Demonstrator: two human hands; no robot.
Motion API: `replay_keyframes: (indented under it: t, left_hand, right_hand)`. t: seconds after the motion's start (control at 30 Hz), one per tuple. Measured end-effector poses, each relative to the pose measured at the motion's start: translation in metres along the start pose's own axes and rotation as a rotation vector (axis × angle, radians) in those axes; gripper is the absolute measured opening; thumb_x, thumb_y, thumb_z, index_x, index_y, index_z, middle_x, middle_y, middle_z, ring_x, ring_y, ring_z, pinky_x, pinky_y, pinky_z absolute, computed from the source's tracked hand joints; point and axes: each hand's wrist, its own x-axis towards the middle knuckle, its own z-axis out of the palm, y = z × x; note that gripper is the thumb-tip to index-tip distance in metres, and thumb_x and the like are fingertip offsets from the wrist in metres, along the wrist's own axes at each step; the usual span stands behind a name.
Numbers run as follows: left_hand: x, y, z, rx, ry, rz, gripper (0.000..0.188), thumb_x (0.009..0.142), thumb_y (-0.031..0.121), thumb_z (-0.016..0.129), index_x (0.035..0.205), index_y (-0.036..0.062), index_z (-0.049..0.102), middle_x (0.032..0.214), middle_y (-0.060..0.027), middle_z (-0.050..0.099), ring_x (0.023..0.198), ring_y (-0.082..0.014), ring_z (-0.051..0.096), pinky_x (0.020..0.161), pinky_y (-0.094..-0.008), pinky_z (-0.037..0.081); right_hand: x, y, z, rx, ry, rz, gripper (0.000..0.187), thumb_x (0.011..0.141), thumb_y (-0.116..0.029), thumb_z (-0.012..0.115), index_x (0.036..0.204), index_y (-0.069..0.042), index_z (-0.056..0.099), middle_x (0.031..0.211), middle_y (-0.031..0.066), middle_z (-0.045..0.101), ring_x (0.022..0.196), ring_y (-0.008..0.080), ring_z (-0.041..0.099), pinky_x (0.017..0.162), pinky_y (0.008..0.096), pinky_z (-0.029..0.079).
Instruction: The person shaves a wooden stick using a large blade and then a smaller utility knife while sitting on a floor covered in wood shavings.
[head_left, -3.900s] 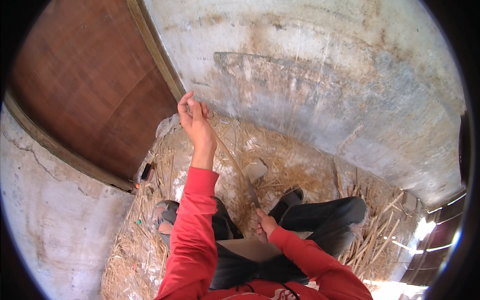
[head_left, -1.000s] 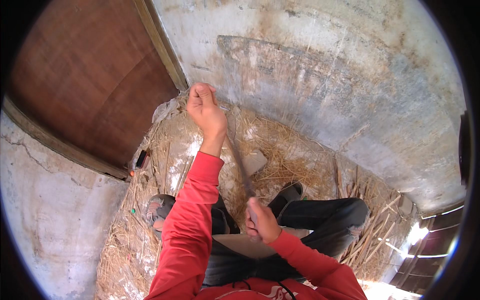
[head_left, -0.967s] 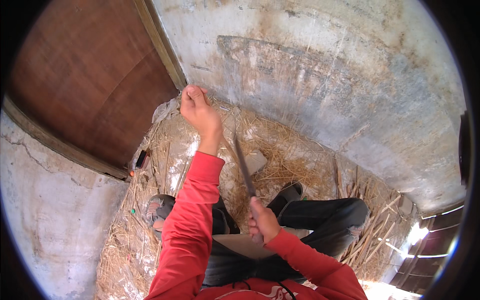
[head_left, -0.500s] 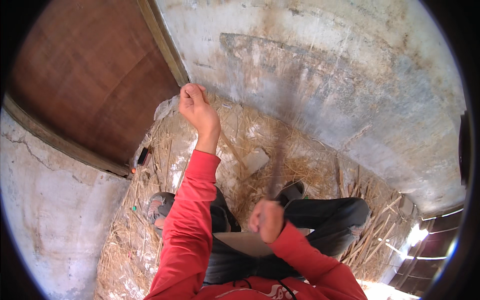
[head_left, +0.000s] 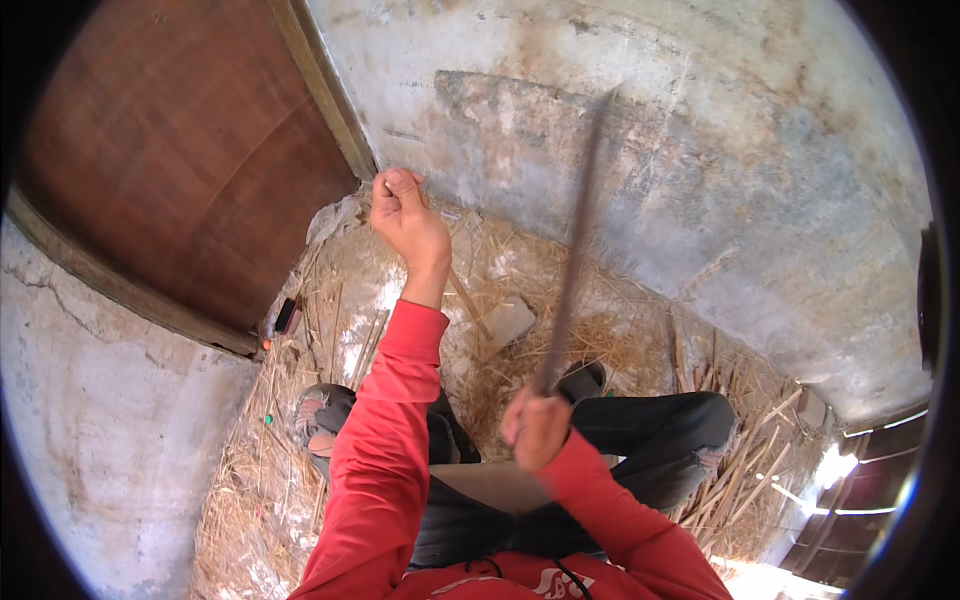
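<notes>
My left hand (head_left: 408,222) is raised in front of the wall with its fingers closed, the thumb over them. What it grips, if anything, is hidden. A thin wooden stick (head_left: 468,303) shows beside that wrist; I cannot tell whether it joins the hand or lies on the floor. Lower down, above my lap, my right hand (head_left: 537,428) is closed around the near end of a long, narrow dark stick (head_left: 577,245). This stick points up and slightly right, its far end overlapping the wall in view. It is blurred, so its exact kind does not show.
Straw litters the floor (head_left: 400,270), with a pale block (head_left: 512,322) among it. Thin sticks (head_left: 755,465) lie to the right of my crossed legs. A plastered wall (head_left: 720,170) rises ahead, a brown door panel (head_left: 190,170) at left. A small dark object (head_left: 286,315) sits near the door.
The dark stick, strongly blurred before, shows more clearly now, tilted a little to the right. My left hand has shifted slightly right and remains closed.
</notes>
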Motion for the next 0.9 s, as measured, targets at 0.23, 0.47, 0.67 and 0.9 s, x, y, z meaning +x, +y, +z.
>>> replay_keyframes:
  t: [0.23, 0.47, 0.67, 0.9]
  left_hand:
    - [0.004, 0.003, -0.002, -0.061, -0.005, 0.009, 0.039, 0.105, 0.036, 0.05, 0.078, 0.0088, 0.051, 0.061, 0.0073, 0.036, 0.052, -0.0022, 0.026, 0.047, -0.0237, 0.017]
    - [0.002, 0.001, -0.009, -0.044, -0.016, -0.008, 0.039, 0.105, 0.038, 0.05, 0.078, 0.0094, 0.052, 0.059, 0.0077, 0.033, 0.052, -0.0023, 0.026, 0.047, -0.0237, 0.017]
    - [-0.002, 0.003, -0.009, -0.088, -0.026, -0.03, 0.04, 0.104, 0.035, 0.052, 0.076, 0.0065, 0.052, 0.062, 0.0055, 0.041, 0.054, -0.0025, 0.031, 0.048, -0.0228, 0.021]
    - [0.001, 0.004, -0.018, -0.127, -0.007, -0.019, 0.039, 0.104, 0.035, 0.052, 0.077, 0.0073, 0.053, 0.063, 0.0059, 0.043, 0.054, -0.0024, 0.031, 0.048, -0.022, 0.022]
  right_hand:
    - [-0.024, 0.094, -0.033, 0.103, 0.304, 1.021, 0.052, 0.096, -0.056, 0.057, 0.077, -0.009, 0.047, 0.058, 0.0017, 0.043, 0.044, 0.0125, 0.043, 0.042, 0.0297, 0.039]
    - [0.021, -0.007, 0.004, 0.198, 0.067, 0.144, 0.052, 0.098, -0.054, 0.053, 0.076, -0.007, 0.046, 0.059, 0.0027, 0.045, 0.046, 0.0117, 0.045, 0.042, 0.0274, 0.036]
    - [-0.004, 0.1, -0.024, 0.115, 0.164, 0.916, 0.042, 0.098, -0.048, 0.058, 0.094, -0.006, 0.055, 0.062, 0.0005, 0.044, 0.049, 0.0125, 0.045, 0.044, 0.0283, 0.037]
    - [0.012, 0.069, -0.019, 0.133, 0.132, 0.918, 0.043, 0.097, -0.049, 0.058, 0.084, -0.009, 0.052, 0.06, -0.0004, 0.041, 0.046, 0.011, 0.042, 0.04, 0.0271, 0.034]
